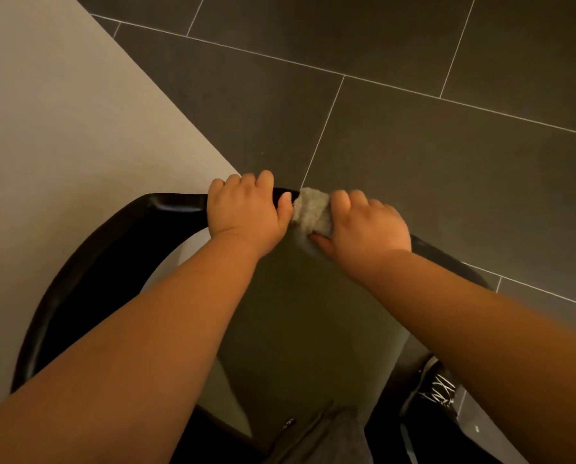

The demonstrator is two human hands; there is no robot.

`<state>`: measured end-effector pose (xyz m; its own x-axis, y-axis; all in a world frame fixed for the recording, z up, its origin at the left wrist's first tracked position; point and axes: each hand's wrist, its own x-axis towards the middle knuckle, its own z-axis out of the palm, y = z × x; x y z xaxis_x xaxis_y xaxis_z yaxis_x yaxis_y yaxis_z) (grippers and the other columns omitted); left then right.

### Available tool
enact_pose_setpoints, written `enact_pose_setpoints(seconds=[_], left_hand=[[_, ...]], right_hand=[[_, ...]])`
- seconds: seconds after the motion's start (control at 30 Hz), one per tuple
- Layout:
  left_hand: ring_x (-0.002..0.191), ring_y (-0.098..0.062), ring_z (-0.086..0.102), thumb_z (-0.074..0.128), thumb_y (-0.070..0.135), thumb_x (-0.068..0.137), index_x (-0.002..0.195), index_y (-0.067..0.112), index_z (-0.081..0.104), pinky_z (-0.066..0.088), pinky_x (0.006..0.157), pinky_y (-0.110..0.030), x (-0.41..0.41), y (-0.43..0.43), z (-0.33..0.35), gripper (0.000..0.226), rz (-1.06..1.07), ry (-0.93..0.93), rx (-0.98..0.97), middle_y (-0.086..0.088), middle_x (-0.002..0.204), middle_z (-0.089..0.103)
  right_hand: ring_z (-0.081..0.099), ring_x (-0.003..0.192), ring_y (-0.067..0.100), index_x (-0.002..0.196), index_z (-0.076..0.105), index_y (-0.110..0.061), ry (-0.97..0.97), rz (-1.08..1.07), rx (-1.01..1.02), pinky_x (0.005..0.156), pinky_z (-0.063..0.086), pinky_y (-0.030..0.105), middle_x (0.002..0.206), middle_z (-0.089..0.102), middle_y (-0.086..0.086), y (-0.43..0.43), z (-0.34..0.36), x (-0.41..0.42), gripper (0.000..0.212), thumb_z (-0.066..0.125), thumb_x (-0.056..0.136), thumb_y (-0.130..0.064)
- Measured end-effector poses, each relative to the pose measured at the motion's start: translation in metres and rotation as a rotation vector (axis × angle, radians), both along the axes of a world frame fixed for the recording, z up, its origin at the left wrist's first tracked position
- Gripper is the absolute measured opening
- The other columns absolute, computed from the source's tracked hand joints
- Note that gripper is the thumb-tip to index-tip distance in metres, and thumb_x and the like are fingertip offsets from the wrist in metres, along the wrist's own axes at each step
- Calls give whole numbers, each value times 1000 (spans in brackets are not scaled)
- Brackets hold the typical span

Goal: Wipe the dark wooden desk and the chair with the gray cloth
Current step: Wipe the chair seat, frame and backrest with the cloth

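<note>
I look down on a chair with a curved black backrest rail [89,262] and an olive-green padded seat [300,329]. My left hand [246,209] grips the top of the rail near its middle. Right beside it, my right hand [367,226] presses a bunched gray cloth [313,209] onto the rail, fingers curled over the cloth and thumb underneath. Both hands hide the stretch of rail beneath them. The dark wooden desk is out of view.
A beige rug or mat [62,128] covers the floor at the left, under part of the chair. Dark gray floor tiles [414,95] with pale grout lines fill the upper right. My black shoe with white laces [434,393] stands at the lower right.
</note>
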<state>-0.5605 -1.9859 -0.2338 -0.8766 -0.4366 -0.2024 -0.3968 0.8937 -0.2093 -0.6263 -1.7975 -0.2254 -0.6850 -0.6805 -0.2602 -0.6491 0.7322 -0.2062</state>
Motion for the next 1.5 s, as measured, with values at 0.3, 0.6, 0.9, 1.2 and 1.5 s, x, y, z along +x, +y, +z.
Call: enact_pose_setpoints(seconds=[0.3,0.6,0.9,1.2,1.5], left_hand=[[130,-37,51,16,61,101,142,22,51,20,121,-64,-6,34,-1,67,180,25,73,-15,135,60],[156,-35,18,23,63,98,146,38,45,-3,121,-76,-12,76,-7,58,174,89,260,-9,160,36],[157,-35,15,27,64,99,150,37,42,-2,122,-75,-13,77,-10,60,202,89,224,-11,163,33],[159,-35,10,23,63,103,156,36,32,-2,123,-73,-17,82,-3,60,224,12,201,-13,166,27],[161,-33,-3,19,57,107,158,42,28,-5,123,-72,-16,92,-1,54,233,-3,242,-9,171,17]], right_hand=[[63,101,33,118,42,-19,-10,-75,92,74,37,40,112,56,8,29,-2,-3,63,52,90,-75],[66,84,32,125,50,-16,26,-67,-5,69,46,38,102,60,7,127,0,2,70,57,87,-74],[65,102,30,133,46,-19,-25,-29,-12,77,45,39,117,59,5,80,-2,-7,73,52,90,-78],[66,106,37,145,43,-10,-149,-167,29,78,55,44,127,58,14,195,-8,9,100,38,80,-85],[64,103,35,134,49,-16,-79,-84,-37,79,49,44,120,61,10,136,-6,-2,76,35,94,-78]])
